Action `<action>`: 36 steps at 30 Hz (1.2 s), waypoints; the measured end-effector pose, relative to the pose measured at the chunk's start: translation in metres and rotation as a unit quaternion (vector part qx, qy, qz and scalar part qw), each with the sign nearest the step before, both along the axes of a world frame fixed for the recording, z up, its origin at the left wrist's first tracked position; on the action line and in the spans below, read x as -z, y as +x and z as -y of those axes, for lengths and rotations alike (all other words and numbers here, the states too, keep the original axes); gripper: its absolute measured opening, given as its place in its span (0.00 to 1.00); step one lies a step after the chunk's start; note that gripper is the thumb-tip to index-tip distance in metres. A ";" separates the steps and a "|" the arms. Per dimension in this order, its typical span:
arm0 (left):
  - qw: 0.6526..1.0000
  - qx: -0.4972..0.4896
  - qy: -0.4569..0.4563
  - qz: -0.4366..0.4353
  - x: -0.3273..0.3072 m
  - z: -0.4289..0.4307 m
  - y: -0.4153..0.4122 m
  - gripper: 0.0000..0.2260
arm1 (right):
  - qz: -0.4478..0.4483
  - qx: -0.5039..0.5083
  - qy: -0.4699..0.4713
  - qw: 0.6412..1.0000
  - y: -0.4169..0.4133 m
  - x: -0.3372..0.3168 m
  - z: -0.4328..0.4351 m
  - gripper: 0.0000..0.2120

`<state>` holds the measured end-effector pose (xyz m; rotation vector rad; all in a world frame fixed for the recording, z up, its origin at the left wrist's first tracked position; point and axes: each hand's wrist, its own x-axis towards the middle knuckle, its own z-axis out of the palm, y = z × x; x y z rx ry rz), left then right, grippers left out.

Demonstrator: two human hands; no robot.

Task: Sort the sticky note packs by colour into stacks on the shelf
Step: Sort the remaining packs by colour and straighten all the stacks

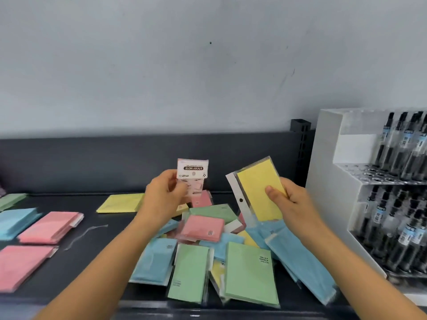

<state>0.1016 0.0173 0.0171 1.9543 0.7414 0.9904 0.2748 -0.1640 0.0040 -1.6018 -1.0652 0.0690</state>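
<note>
On my feed both forearms reach up from the bottom edge and meet above the dark shelf (97,229), hands raised side by side over the loose pile (203,228).

The left hand (165,195) is turned with its back toward me, fingers curled, thumb and fingertips pinching a pink pack (193,175) by its lower part. The pack stands upright in the air with its white header card on top, and the "STICKY NOTE" print reads upside down.

The right hand (292,197) is just beside it, wrist bent inward. Its thumb (273,192) presses on the face of a yellow pack (256,181) while the other fingers wrap behind it. That pack tilts with its top leaning right, and its white hang strip runs down the left edge.

The two held packs are near each other but apart.

Below the hands the pile mixes blue, green, pink and yellow packs that overlap at all angles.

To the left lie sorted stacks: yellow (121,203) at the back, two pink ones (49,227) (23,264), blue (16,221) and green (11,200) at the frame edge. A thin clear strip (85,234) lies beside the pink stacks.

On the right stands a white rack (328,181) of black pens (406,146).
</note>
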 end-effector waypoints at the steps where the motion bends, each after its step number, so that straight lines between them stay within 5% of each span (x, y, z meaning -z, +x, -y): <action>1: 0.997 0.013 -0.068 0.042 -0.001 0.002 -0.006 0.10 | -0.004 -0.004 0.001 1.000 -0.002 0.000 -0.002 0.09; 7: 0.968 0.028 -0.206 0.143 0.005 0.008 -0.056 0.08 | -0.003 -0.047 0.007 0.999 -0.028 0.000 -0.022 0.08; 15: 0.979 -0.031 -0.135 0.147 0.010 0.004 -0.131 0.09 | 0.056 -0.103 0.003 0.993 -0.077 -0.009 -0.051 0.09; 30: 0.969 -0.112 -0.157 0.156 0.038 -0.040 -0.333 0.08 | 0.118 -0.151 0.052 0.980 -0.247 0.005 -0.126 0.07; 36: 0.971 -0.135 -0.144 0.139 0.044 -0.062 -0.393 0.08 | 0.118 -0.117 0.063 0.984 -0.301 0.013 -0.141 0.21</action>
